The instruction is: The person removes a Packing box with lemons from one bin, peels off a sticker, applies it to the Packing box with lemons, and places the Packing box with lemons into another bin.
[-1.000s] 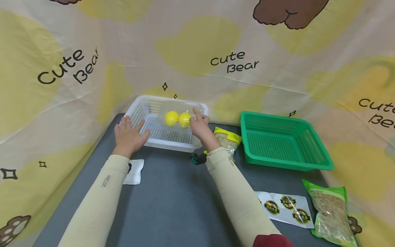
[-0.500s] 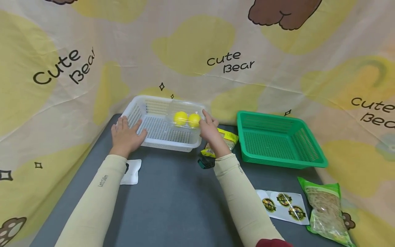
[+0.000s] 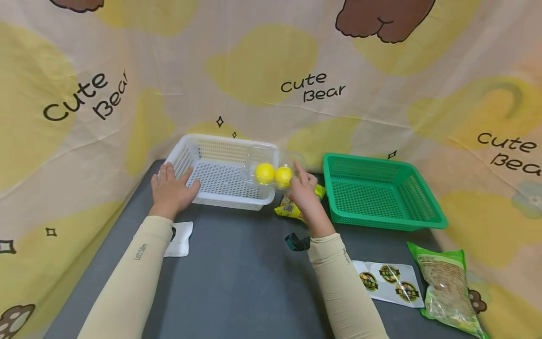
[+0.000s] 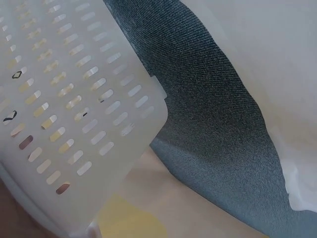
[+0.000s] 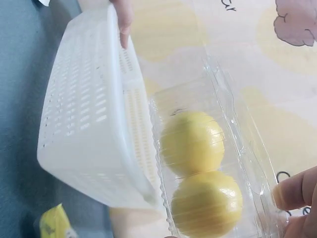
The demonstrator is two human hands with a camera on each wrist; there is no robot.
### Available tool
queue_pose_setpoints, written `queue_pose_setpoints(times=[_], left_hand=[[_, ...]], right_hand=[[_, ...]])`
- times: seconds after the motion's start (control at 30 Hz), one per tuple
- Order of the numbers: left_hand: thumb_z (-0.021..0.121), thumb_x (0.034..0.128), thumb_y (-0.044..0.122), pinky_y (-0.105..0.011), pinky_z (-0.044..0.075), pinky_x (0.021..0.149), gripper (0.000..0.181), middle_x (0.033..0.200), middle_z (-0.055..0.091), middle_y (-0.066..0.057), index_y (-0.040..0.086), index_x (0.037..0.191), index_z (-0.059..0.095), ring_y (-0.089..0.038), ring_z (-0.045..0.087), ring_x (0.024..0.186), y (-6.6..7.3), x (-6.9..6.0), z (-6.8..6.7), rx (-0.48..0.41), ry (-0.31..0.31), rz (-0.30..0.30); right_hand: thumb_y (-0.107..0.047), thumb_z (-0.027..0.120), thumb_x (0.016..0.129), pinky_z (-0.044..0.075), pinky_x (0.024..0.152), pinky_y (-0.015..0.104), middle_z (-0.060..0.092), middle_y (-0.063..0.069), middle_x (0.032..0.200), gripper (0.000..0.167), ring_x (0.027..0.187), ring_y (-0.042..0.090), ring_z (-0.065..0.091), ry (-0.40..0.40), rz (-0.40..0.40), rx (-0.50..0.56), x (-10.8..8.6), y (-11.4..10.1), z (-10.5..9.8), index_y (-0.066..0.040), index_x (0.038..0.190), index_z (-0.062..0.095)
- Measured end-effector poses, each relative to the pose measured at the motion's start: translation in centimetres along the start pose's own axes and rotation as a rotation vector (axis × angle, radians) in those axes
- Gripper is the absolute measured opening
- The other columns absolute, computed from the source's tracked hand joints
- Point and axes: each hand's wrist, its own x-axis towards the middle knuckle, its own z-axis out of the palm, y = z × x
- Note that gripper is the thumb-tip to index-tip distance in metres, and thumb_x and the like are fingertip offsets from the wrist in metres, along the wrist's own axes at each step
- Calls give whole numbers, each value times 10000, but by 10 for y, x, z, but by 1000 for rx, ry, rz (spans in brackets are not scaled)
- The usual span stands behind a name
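Note:
My right hand [image 3: 304, 189] pinches the right end of a clear plastic clamshell box [image 5: 233, 119]. Two round yellow fruits, likely lemons [image 5: 194, 143], lie side by side inside it. The box hangs above the right end of a white perforated basket [image 3: 228, 203], partly past its rim. Spread over that basket's left front corner, my left hand [image 3: 173, 190] rests on the rim with its fingers extended. In the left wrist view the basket's slotted wall [image 4: 84, 99] fills the left side.
A green basket [image 3: 381, 222] stands to the right. Behind my right hand lies a yellow packet [image 3: 290, 209]. A sticker sheet [image 3: 391, 282] and a green-edged bag [image 3: 446, 287] lie at the right front. A white packet [image 3: 182, 240] lies near my left wrist. A printed cloth [image 3: 254, 61] hangs behind.
My right hand has carried the clamshell box rightward, from over the white basket to across its right rim. My left hand stays on the basket's left corner.

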Motion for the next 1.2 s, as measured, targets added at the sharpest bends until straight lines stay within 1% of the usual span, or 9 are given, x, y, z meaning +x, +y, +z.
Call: queue_pose_setpoints(times=[0.1,0.17,0.3,0.47,0.57,0.73,0.87,1.1,1.2], left_hand=[[336,1068,535,-727,-51,1192,723,1687,-33,-392,115,1657,354,-560,-59,1564,-2,0,1,2,1,3],[332,1065,543,-734,-39,1189,729,1685,-32,-396,120,1659,351,-564,-55,1563,-4,0,1,14,2,4],[330,1065,555,-740,-38,1185,738,1683,-36,-399,119,1660,345,-566,-64,1561,-8,0,1,18,1,2],[311,1068,567,-742,-46,1181,751,1678,-55,-404,115,1668,320,-561,-89,1561,-10,-2,-2,8,-14,5],[304,1064,574,-738,-54,1183,759,1680,-66,-399,119,1671,313,-550,-101,1564,-10,-2,-2,7,-17,2],[300,1061,580,-735,-60,1184,767,1680,-74,-395,116,1672,306,-546,-107,1565,-9,0,-2,12,-17,4],[300,1066,575,-733,-52,1185,761,1678,-65,-401,117,1674,296,-554,-90,1564,-8,2,-2,14,-12,11],[301,1067,576,-732,-58,1184,764,1679,-61,-400,113,1674,293,-549,-88,1566,-3,2,-2,-8,-31,14],[310,1068,566,-729,-61,1185,757,1681,-54,-396,108,1671,302,-546,-77,1568,-2,1,-1,-19,-27,12]], right_hand=[[-220,402,1089,419,714,322,37,93,1654,641,649,186,360,-4,-28,25,-13,11,-8,-372,1693,247],[-215,390,1085,402,695,324,25,91,1662,650,627,188,338,3,-44,22,-23,18,-12,-376,1694,233],[-196,396,1062,453,739,332,54,125,1662,669,684,188,404,54,-59,-9,-42,33,-17,-316,1701,240],[-126,406,1011,522,833,353,120,187,1623,705,922,278,556,103,-58,-8,-71,57,-21,-206,1699,274],[-114,410,1011,545,888,371,127,195,1617,699,1138,365,537,123,-35,10,-90,69,-23,-179,1696,283],[-92,420,1017,568,931,451,140,208,1613,672,1243,416,489,161,-4,20,-115,79,-26,-148,1679,324],[-82,420,1021,573,938,496,131,223,1621,664,1269,439,475,171,4,-2,-124,87,-28,-134,1677,325],[-88,427,1000,596,836,404,189,247,1581,662,1213,433,507,184,27,-29,-130,111,-22,-112,1658,363],[-92,428,987,606,798,393,225,266,1541,652,1182,439,522,177,8,-42,-131,121,-15,-83,1637,393]])
